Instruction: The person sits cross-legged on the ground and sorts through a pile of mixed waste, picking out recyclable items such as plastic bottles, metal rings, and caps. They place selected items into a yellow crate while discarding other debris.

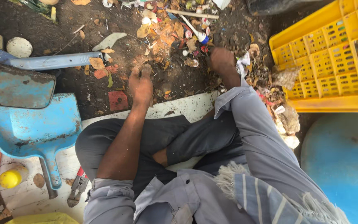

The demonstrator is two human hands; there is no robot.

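While the person sits cross-legged on a white board [187, 105], both arms reach forward to the dark soil [63, 29] ahead. The left hand [141, 85] rests on the ground with its fingers curled together; whether anything is pinched between them cannot be determined. The right hand [221, 59] is also closed in a loose fist, pressed to the soil at the near edge of a pile of litter [175, 33] made of dry orange leaves, small caps and a white tube; its contents cannot be seen either. A yellow plastic crate [332, 58] lies on its side to the right of the right hand. A blue dustpan [34, 128] lies to the left, beside the left knee, with pliers [77, 186] and a yellow ball [10, 179] near its handle.
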